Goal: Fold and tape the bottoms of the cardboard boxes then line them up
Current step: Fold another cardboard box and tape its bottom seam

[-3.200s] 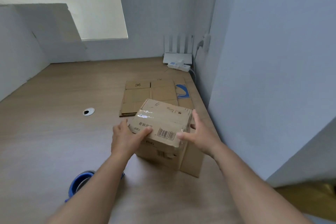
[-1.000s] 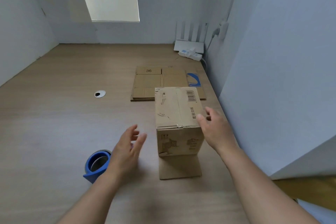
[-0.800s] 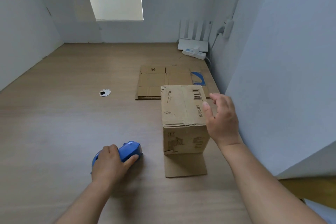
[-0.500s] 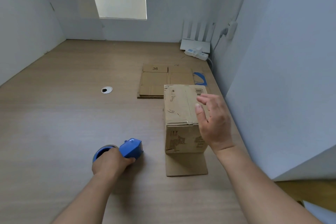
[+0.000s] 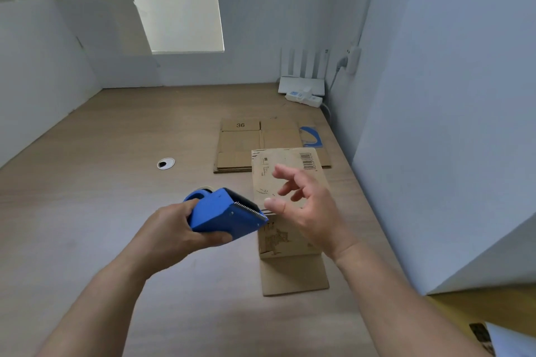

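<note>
Two bare forearms enter from the lower frame edge, no sleeves visible up to the cutoff. Left hand and right hand: no gloves, rings, watch or wristbands. Short, unpainted nails.

Left of the left hand, the wooden table lies bare. Ahead of the right hand stands an upright cardboard box, flattened boxes beyond it, a wall close on the right.
</note>
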`<state>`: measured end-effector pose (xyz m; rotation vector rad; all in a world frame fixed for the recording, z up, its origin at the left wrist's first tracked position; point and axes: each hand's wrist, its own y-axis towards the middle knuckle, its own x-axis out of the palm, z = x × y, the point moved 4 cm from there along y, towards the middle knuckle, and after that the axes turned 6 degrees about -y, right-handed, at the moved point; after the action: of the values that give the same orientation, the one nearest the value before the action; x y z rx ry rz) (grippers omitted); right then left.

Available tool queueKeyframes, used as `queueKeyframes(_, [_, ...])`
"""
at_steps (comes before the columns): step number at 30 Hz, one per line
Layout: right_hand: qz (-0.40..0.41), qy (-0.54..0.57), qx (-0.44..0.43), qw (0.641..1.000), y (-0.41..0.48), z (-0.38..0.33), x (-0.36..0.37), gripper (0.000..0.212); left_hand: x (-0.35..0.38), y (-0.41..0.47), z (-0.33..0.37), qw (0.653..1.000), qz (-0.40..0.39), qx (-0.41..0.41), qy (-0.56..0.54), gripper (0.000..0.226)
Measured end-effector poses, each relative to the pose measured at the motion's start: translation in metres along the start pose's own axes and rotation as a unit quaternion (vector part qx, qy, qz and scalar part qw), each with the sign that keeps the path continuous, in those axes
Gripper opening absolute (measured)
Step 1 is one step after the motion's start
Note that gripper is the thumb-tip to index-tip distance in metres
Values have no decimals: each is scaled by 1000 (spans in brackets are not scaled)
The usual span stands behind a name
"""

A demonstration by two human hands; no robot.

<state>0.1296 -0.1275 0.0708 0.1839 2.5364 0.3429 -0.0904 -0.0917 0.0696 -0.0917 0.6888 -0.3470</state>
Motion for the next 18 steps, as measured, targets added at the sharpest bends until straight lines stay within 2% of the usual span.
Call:
queueKeyframes(1, [-4, -1, -9, 1000, 0, -4, 0, 45, 2, -1, 6, 1000, -9, 7, 4, 32])
queueKeyframes(4, [27, -5, -33, 999, -1, -10, -4, 7, 7, -2, 16, 999, -34, 13, 10, 32])
queueKeyframes(5, [34, -4, -33, 999, -1, -10, -6, 5, 9, -1, 18, 999, -40, 15, 10, 32])
queueKeyframes(9, [40, -3, -12, 999, -6, -3, -9, 9, 15, 1, 25, 997, -70, 23, 0, 25])
queueKeyframes(15, [71, -31, 28, 997, -16, 13, -7, 11, 18, 6, 35, 993, -112, 10, 39, 29])
queueKeyframes(17, [95, -29, 50, 994, -20, 20, -13, 15, 7, 5, 33, 991, -126, 1, 36, 41])
queueKeyframes(18, [114, -19, 69, 991, -22, 24, -22, 17, -2, 4, 29, 990, -132, -6, 37, 56])
